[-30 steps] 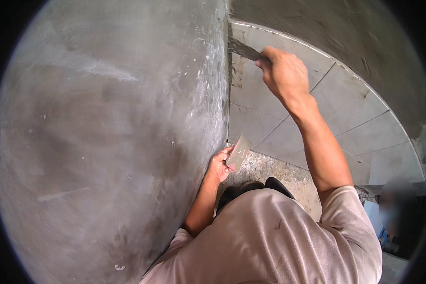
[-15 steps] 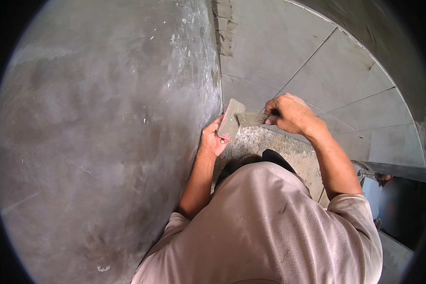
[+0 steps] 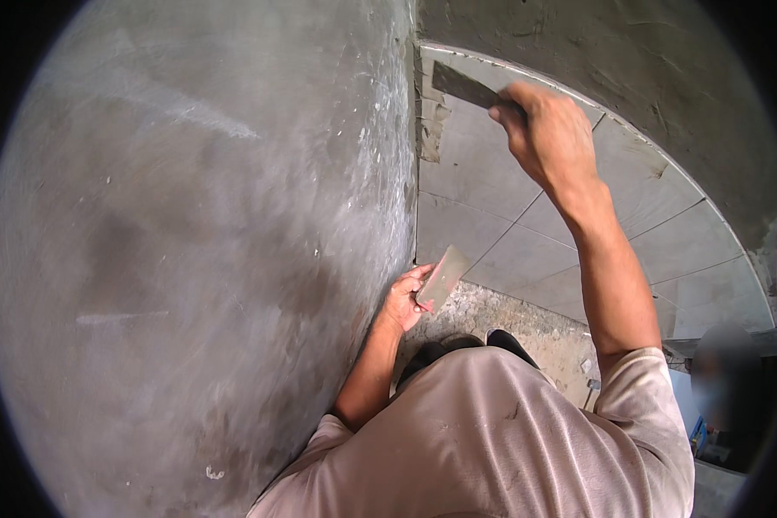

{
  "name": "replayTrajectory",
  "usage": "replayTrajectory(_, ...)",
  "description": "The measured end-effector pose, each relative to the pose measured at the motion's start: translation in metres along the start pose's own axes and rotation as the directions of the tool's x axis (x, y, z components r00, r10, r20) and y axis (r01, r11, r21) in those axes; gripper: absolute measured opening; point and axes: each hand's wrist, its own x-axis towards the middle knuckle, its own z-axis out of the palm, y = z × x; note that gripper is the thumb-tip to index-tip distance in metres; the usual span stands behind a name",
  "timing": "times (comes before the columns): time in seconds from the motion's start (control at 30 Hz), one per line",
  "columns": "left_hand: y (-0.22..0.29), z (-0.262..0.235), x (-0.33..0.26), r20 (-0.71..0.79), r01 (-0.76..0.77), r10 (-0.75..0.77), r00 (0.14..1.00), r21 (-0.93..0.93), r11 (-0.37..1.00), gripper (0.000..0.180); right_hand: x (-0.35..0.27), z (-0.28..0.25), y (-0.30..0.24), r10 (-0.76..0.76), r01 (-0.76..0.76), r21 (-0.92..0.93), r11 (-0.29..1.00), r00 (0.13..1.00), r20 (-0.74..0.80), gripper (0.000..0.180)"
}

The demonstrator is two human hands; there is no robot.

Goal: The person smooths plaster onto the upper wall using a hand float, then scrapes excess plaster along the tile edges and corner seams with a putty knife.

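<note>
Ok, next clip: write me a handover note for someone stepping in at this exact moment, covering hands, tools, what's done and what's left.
Right hand: raised, gripping a flat dark metal trowel blade pressed to the top of the corner joint.
Left hand: low beside the grey plastered wall, holding a small flat tan board.
Done: grey square wall tiles are set; grey mortar fills the upper part of the joint.
Left: the joint lower down looks unfilled; rough mortar floor is bare.

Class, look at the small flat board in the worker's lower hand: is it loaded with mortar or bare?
Cannot tell. The left hand tilts the board edge-on, so its face looks plain, with no clear heap.
</note>
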Motion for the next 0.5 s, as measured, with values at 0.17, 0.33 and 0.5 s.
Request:
replayTrajectory(0.17,0.004,-0.003,-0.002,-0.029,-0.007,0.007,1.0,-0.001,1.0,0.073,0.035,0.012,-0.008,-0.013,0.013,0.017,1.0,1.0,-0.01,0.016)
replayTrajectory(0.33,0.003,-0.002,-0.004,-0.067,0.01,-0.012,0.998,-0.03,1.0,0.073,0.042,0.023,-0.006,0.016,-0.016,0.002,1.0,1.0,-0.019,0.014)
replayTrajectory(0.5,0.002,-0.004,-0.003,-0.059,0.008,-0.01,0.998,-0.046,0.999,0.072,0.02,0.005,-0.009,0.02,-0.026,-0.087,0.996,0.997,-0.074,0.014)
